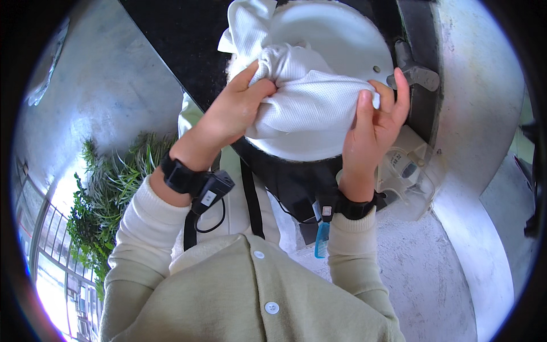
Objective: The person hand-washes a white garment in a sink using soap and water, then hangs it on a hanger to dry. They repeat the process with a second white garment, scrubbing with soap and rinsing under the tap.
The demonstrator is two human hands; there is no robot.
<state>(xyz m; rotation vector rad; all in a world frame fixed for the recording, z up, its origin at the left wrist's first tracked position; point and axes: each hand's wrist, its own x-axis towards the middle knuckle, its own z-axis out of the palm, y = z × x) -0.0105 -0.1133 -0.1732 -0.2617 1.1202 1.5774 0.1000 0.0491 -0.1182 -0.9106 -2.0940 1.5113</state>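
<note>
A white waffle-textured cloth (312, 102), possibly a garment, is stretched between my hands over a round white washbasin (346, 25). My left hand (235, 104) grips a bunched, twisted fold of it between thumb and fingers. One loose part of the cloth hangs over the basin's far left rim. At the other side my right hand (372, 128) pinches the cloth's edge between the thumb and fingers, with one finger raised away from it. Much of the bowl's inside is hidden by the cloth. To the right of my right hand stands a grey tap (416, 77).
The basin sits on a black countertop (179, 38). Below on the right are a clear plastic container (412, 175) and a blue comb (321, 241). Green plants (124, 184) grow at the left. Black straps with small devices, one with a cable, circle both my wrists.
</note>
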